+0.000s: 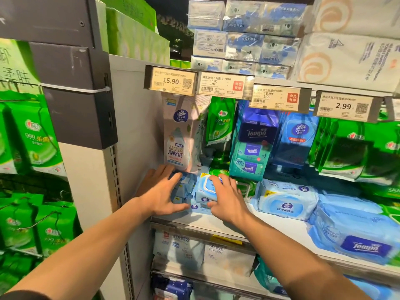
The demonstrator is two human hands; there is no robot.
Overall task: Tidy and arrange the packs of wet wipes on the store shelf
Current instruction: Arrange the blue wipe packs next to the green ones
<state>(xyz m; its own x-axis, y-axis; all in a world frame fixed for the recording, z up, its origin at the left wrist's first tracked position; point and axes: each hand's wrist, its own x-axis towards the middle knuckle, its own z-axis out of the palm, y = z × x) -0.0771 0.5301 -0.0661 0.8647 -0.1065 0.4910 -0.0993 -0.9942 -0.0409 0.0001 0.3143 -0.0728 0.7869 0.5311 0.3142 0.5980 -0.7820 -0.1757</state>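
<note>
On the white shelf [268,221], at its left end, stand two stacks of wet wipes. My left hand [161,191] grips the darker blue packs [184,187] against the shelf's side wall, thumb in front and fingers over the top. My right hand [225,197] holds the light blue Vinda pack [205,189] beside them, fingers curled over its lid and thumb at its front. The two stacks touch each other. A larger light blue Vinda pack [285,200] lies to the right, and a blue Tempo pack [357,239] lies at the shelf's front right.
Hanging above are a tall white Vinda pouch [177,135], green packs [220,122], Tempo packs [253,146] and a blue Vinda pack [296,137]. Price tags [171,81] line the rail above. More wipes [179,250] sit on the lower shelf. Green packs [36,144] hang at left.
</note>
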